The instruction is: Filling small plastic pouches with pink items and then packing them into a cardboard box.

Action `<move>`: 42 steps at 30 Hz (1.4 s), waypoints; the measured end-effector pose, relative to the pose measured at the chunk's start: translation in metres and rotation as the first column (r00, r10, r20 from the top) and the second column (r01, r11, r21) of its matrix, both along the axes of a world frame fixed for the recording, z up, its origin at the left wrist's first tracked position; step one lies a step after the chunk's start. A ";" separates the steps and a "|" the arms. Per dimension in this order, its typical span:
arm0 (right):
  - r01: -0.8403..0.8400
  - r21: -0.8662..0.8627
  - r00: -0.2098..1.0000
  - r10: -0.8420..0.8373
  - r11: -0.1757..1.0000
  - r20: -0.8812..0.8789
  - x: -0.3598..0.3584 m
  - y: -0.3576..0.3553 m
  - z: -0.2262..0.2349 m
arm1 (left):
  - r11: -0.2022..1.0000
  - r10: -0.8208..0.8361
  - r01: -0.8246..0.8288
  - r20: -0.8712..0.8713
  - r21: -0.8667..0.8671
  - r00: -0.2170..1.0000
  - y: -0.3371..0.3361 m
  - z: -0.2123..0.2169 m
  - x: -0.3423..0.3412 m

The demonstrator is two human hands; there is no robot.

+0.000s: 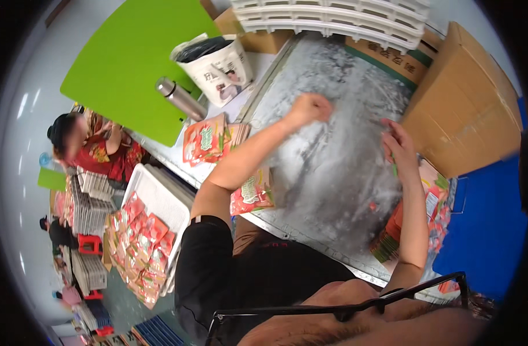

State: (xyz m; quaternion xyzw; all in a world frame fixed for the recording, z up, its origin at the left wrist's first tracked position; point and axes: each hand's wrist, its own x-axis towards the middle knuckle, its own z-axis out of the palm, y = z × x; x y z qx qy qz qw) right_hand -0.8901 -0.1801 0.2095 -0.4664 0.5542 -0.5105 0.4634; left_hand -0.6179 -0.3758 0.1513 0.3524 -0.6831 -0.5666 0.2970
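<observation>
My left hand [311, 108] is closed into a fist over the far part of a worn grey metal table [333, 167]; nothing shows in it. My right hand [398, 151] hovers at the table's right side, fingers bent around something small and green that is mostly hidden. Red and green snack packets [205, 138] lie stacked at the table's left edge, beside my left forearm. One more red packet [251, 196] lies under my left elbow. A pile of similar packets [437, 202] sits below my right wrist.
A large cardboard box [466, 104] stands at the right. White plastic trays [333, 17] are stacked at the back. A white bag-lined bin [215, 63] and a steel flask [180, 98] stand at far left. A white tray [154, 199] holds packets. Other people work at left.
</observation>
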 end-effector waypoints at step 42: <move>0.340 -0.085 0.927 -0.349 0.937 -0.140 -0.040 0.063 -0.012 | 0.807 0.414 0.219 0.790 -0.549 0.453 -0.126 -0.117 0.252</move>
